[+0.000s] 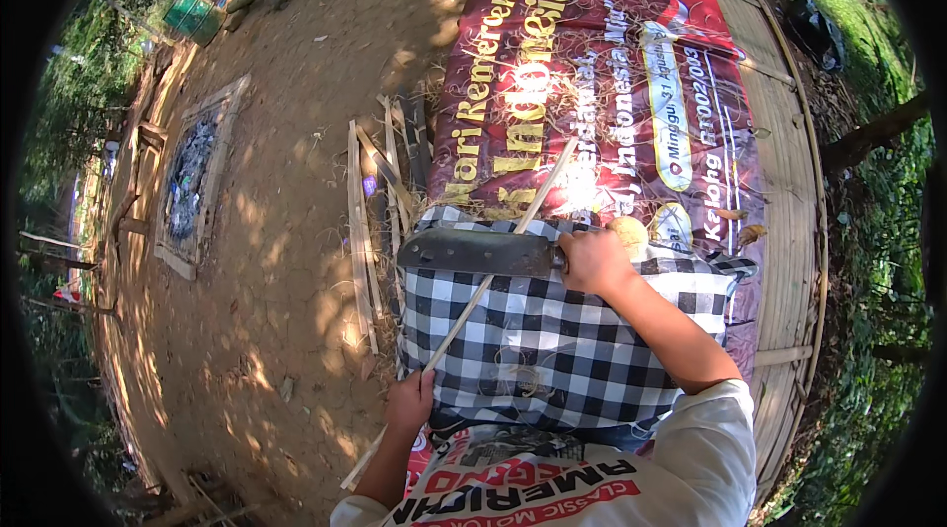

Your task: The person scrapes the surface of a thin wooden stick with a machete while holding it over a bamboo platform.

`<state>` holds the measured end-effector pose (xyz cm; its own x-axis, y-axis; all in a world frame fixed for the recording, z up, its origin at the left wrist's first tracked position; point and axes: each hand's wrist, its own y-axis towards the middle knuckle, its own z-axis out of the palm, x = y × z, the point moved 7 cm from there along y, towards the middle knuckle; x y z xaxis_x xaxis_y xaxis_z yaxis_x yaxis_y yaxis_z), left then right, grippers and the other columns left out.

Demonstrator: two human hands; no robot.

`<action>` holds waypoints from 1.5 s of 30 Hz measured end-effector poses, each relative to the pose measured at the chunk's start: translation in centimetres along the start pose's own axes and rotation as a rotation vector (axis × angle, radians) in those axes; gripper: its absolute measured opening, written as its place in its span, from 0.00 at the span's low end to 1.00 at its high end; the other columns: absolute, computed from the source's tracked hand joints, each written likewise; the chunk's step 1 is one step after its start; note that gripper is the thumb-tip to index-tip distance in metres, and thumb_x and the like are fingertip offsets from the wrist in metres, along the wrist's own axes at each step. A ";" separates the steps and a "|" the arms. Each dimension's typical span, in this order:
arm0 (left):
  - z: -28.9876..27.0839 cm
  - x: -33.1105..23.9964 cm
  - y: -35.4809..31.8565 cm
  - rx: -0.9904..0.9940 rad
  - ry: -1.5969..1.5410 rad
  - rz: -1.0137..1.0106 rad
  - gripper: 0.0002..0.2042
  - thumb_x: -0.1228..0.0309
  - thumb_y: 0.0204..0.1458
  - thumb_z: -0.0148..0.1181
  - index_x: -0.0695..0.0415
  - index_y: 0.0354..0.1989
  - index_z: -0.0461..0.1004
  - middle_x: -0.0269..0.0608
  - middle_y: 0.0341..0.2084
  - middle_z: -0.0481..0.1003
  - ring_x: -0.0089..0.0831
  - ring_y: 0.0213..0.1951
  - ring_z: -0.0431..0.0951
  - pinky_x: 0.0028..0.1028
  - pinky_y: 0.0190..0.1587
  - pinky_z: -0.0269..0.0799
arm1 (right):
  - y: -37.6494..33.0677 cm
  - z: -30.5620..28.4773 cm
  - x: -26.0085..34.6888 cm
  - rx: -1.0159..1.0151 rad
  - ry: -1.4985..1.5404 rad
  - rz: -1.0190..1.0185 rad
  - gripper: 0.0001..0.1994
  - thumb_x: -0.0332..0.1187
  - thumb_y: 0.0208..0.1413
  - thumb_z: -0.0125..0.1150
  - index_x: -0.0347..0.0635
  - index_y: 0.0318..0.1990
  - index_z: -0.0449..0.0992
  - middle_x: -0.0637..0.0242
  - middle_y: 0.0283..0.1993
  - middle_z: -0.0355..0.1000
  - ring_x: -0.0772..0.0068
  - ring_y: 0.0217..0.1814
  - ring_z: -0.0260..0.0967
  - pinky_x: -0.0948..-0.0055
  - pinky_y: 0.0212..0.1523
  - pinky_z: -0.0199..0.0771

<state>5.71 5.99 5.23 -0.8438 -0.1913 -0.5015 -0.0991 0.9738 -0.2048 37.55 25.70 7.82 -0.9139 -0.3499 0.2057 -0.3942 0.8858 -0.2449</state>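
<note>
My right hand [597, 262] is closed round the handle of a broad dark machete [473, 253], whose blade points left. A pale rounded knob [628, 231] shows beside that fist. Under the blade passes a long thin bamboo strip [458, 328], slanting from upper right to lower left; the blade hides a short piece of it. My left hand [408, 401] grips the strip lower down, near my left side. A black-and-white checked cloth [552, 349] covers my lap beneath both tools and hands.
Ahead, a dark red printed banner [493, 103] strewn with thin shavings covers a bamboo platform [784, 182]. Several split bamboo pieces [360, 231] lie along its left side. Farther left are a framed ash pit [197, 177] on bare earth and a green container [192, 16].
</note>
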 end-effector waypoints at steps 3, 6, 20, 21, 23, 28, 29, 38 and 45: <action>0.7 1.1 0.1 0.013 -0.016 -0.012 0.18 0.60 0.58 0.51 0.62 0.23 0.71 0.58 0.15 0.70 0.57 0.21 0.72 0.46 0.23 0.65 | 0.7 0.2 -1.2 -0.107 -0.018 0.006 0.12 0.37 0.39 0.59 0.41 0.32 0.74 0.57 0.27 0.75 0.54 0.31 0.75 0.60 0.32 0.74; 0.9 0.9 0.2 0.011 -0.063 -0.008 0.18 0.60 0.58 0.51 0.62 0.22 0.70 0.58 0.15 0.70 0.57 0.21 0.72 0.46 0.23 0.65 | 1.1 -0.9 -5.7 -0.201 0.041 0.164 0.12 0.36 0.38 0.60 0.41 0.31 0.75 0.55 0.24 0.74 0.52 0.28 0.74 0.58 0.32 0.74; 1.6 1.7 0.8 0.029 -0.103 0.038 0.18 0.61 0.59 0.50 0.63 0.22 0.71 0.57 0.13 0.69 0.56 0.19 0.72 0.45 0.22 0.65 | -0.7 -2.5 -1.7 -0.175 0.011 0.105 0.13 0.35 0.42 0.59 0.37 0.34 0.72 0.54 0.26 0.74 0.55 0.30 0.76 0.60 0.34 0.76; 1.6 1.8 0.8 0.023 -0.117 0.037 0.18 0.61 0.59 0.50 0.63 0.22 0.71 0.57 0.14 0.69 0.56 0.20 0.72 0.45 0.22 0.65 | -0.7 -2.7 -1.4 -0.151 -0.027 0.078 0.13 0.35 0.42 0.59 0.38 0.34 0.72 0.54 0.27 0.75 0.54 0.31 0.76 0.59 0.33 0.75; 1.5 1.8 1.0 0.044 -0.148 0.023 0.18 0.61 0.58 0.51 0.63 0.22 0.71 0.58 0.14 0.68 0.57 0.20 0.72 0.45 0.23 0.65 | -0.5 -3.3 -2.3 -0.129 -0.074 0.079 0.13 0.36 0.41 0.58 0.39 0.34 0.73 0.54 0.28 0.74 0.53 0.31 0.75 0.58 0.32 0.74; 0.4 -0.1 1.6 0.068 -0.158 0.029 0.19 0.61 0.58 0.51 0.64 0.21 0.71 0.60 0.15 0.69 0.58 0.20 0.72 0.45 0.23 0.65 | -1.2 -4.8 -12.3 -0.317 -0.053 0.369 0.13 0.38 0.40 0.60 0.42 0.34 0.76 0.53 0.25 0.75 0.52 0.27 0.75 0.57 0.29 0.75; 1.1 0.8 1.9 0.079 -0.150 0.038 0.19 0.61 0.58 0.51 0.65 0.21 0.71 0.60 0.15 0.69 0.58 0.21 0.72 0.44 0.23 0.65 | -1.6 -4.6 -12.2 -0.318 -0.085 0.358 0.13 0.37 0.40 0.60 0.41 0.34 0.75 0.54 0.24 0.75 0.53 0.27 0.75 0.58 0.30 0.75; 0.9 0.7 1.8 0.071 -0.152 0.035 0.21 0.59 0.60 0.48 0.65 0.24 0.72 0.61 0.16 0.69 0.59 0.23 0.73 0.44 0.25 0.66 | -2.4 -4.5 -6.0 -0.266 -0.156 0.048 0.11 0.36 0.42 0.58 0.40 0.33 0.72 0.56 0.25 0.74 0.53 0.28 0.75 0.58 0.31 0.74; 1.8 2.6 2.0 0.033 -0.204 -0.043 0.22 0.58 0.60 0.46 0.66 0.24 0.72 0.62 0.18 0.70 0.61 0.25 0.73 0.45 0.26 0.66 | -5.2 -7.1 -19.9 -0.594 0.144 0.777 0.11 0.32 0.38 0.60 0.33 0.28 0.76 0.45 0.25 0.74 0.44 0.33 0.74 0.53 0.37 0.74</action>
<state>4.30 7.22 1.97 -0.7144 -0.2572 -0.6507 -0.1128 0.9602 -0.2556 58.49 30.28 11.72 -0.8621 0.3989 0.3126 0.4587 0.8764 0.1467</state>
